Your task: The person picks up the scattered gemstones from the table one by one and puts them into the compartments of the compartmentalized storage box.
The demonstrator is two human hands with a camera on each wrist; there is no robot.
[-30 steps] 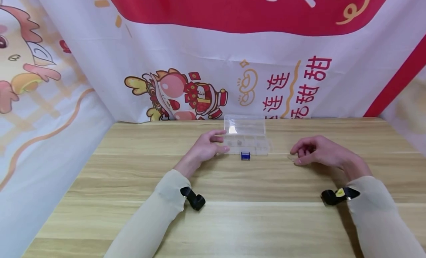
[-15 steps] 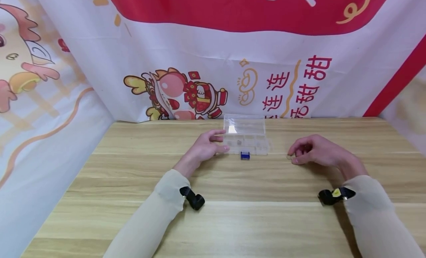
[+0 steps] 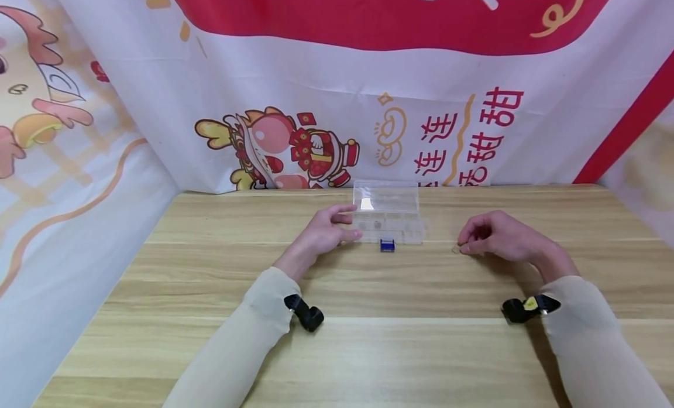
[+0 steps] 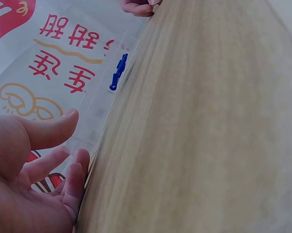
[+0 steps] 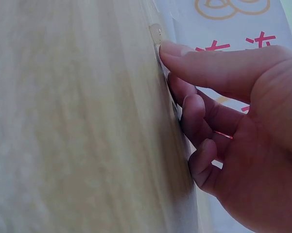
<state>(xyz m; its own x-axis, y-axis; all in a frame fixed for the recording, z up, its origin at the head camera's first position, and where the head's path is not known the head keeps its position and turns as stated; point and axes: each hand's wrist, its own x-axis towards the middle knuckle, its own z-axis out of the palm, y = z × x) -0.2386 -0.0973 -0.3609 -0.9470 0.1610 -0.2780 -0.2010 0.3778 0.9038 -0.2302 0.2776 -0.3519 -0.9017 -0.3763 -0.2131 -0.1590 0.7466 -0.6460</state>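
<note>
A clear plastic compartment box [image 3: 395, 223] stands at the back of the table with its lid [image 3: 395, 197] raised. A blue clasp-like piece [image 3: 387, 245] sits at its front edge; the left wrist view shows this blue piece [image 4: 118, 73] from the side. My left hand [image 3: 327, 230] holds the box's left end, thumb at the front corner and fingers toward the back. To the right of the box, my right hand [image 3: 497, 237] pinches a small clear piece [image 3: 456, 249] close over the tabletop. In the right wrist view this clear piece [image 5: 157, 33] shows a rounded end beyond the thumb tip.
The wood-grain table [image 3: 337, 361] meets a printed white and red cloth [image 3: 295, 68] right behind the box. Another cloth hangs along the left side. Black wrist cameras [image 3: 310, 318] sit on both sleeves. A few small things show faintly in the box's compartments.
The right hand has shifted slightly back, its fingertips drawing closer around the small clear piece. My left hand and the box stay in place; the view drifts slightly.
</note>
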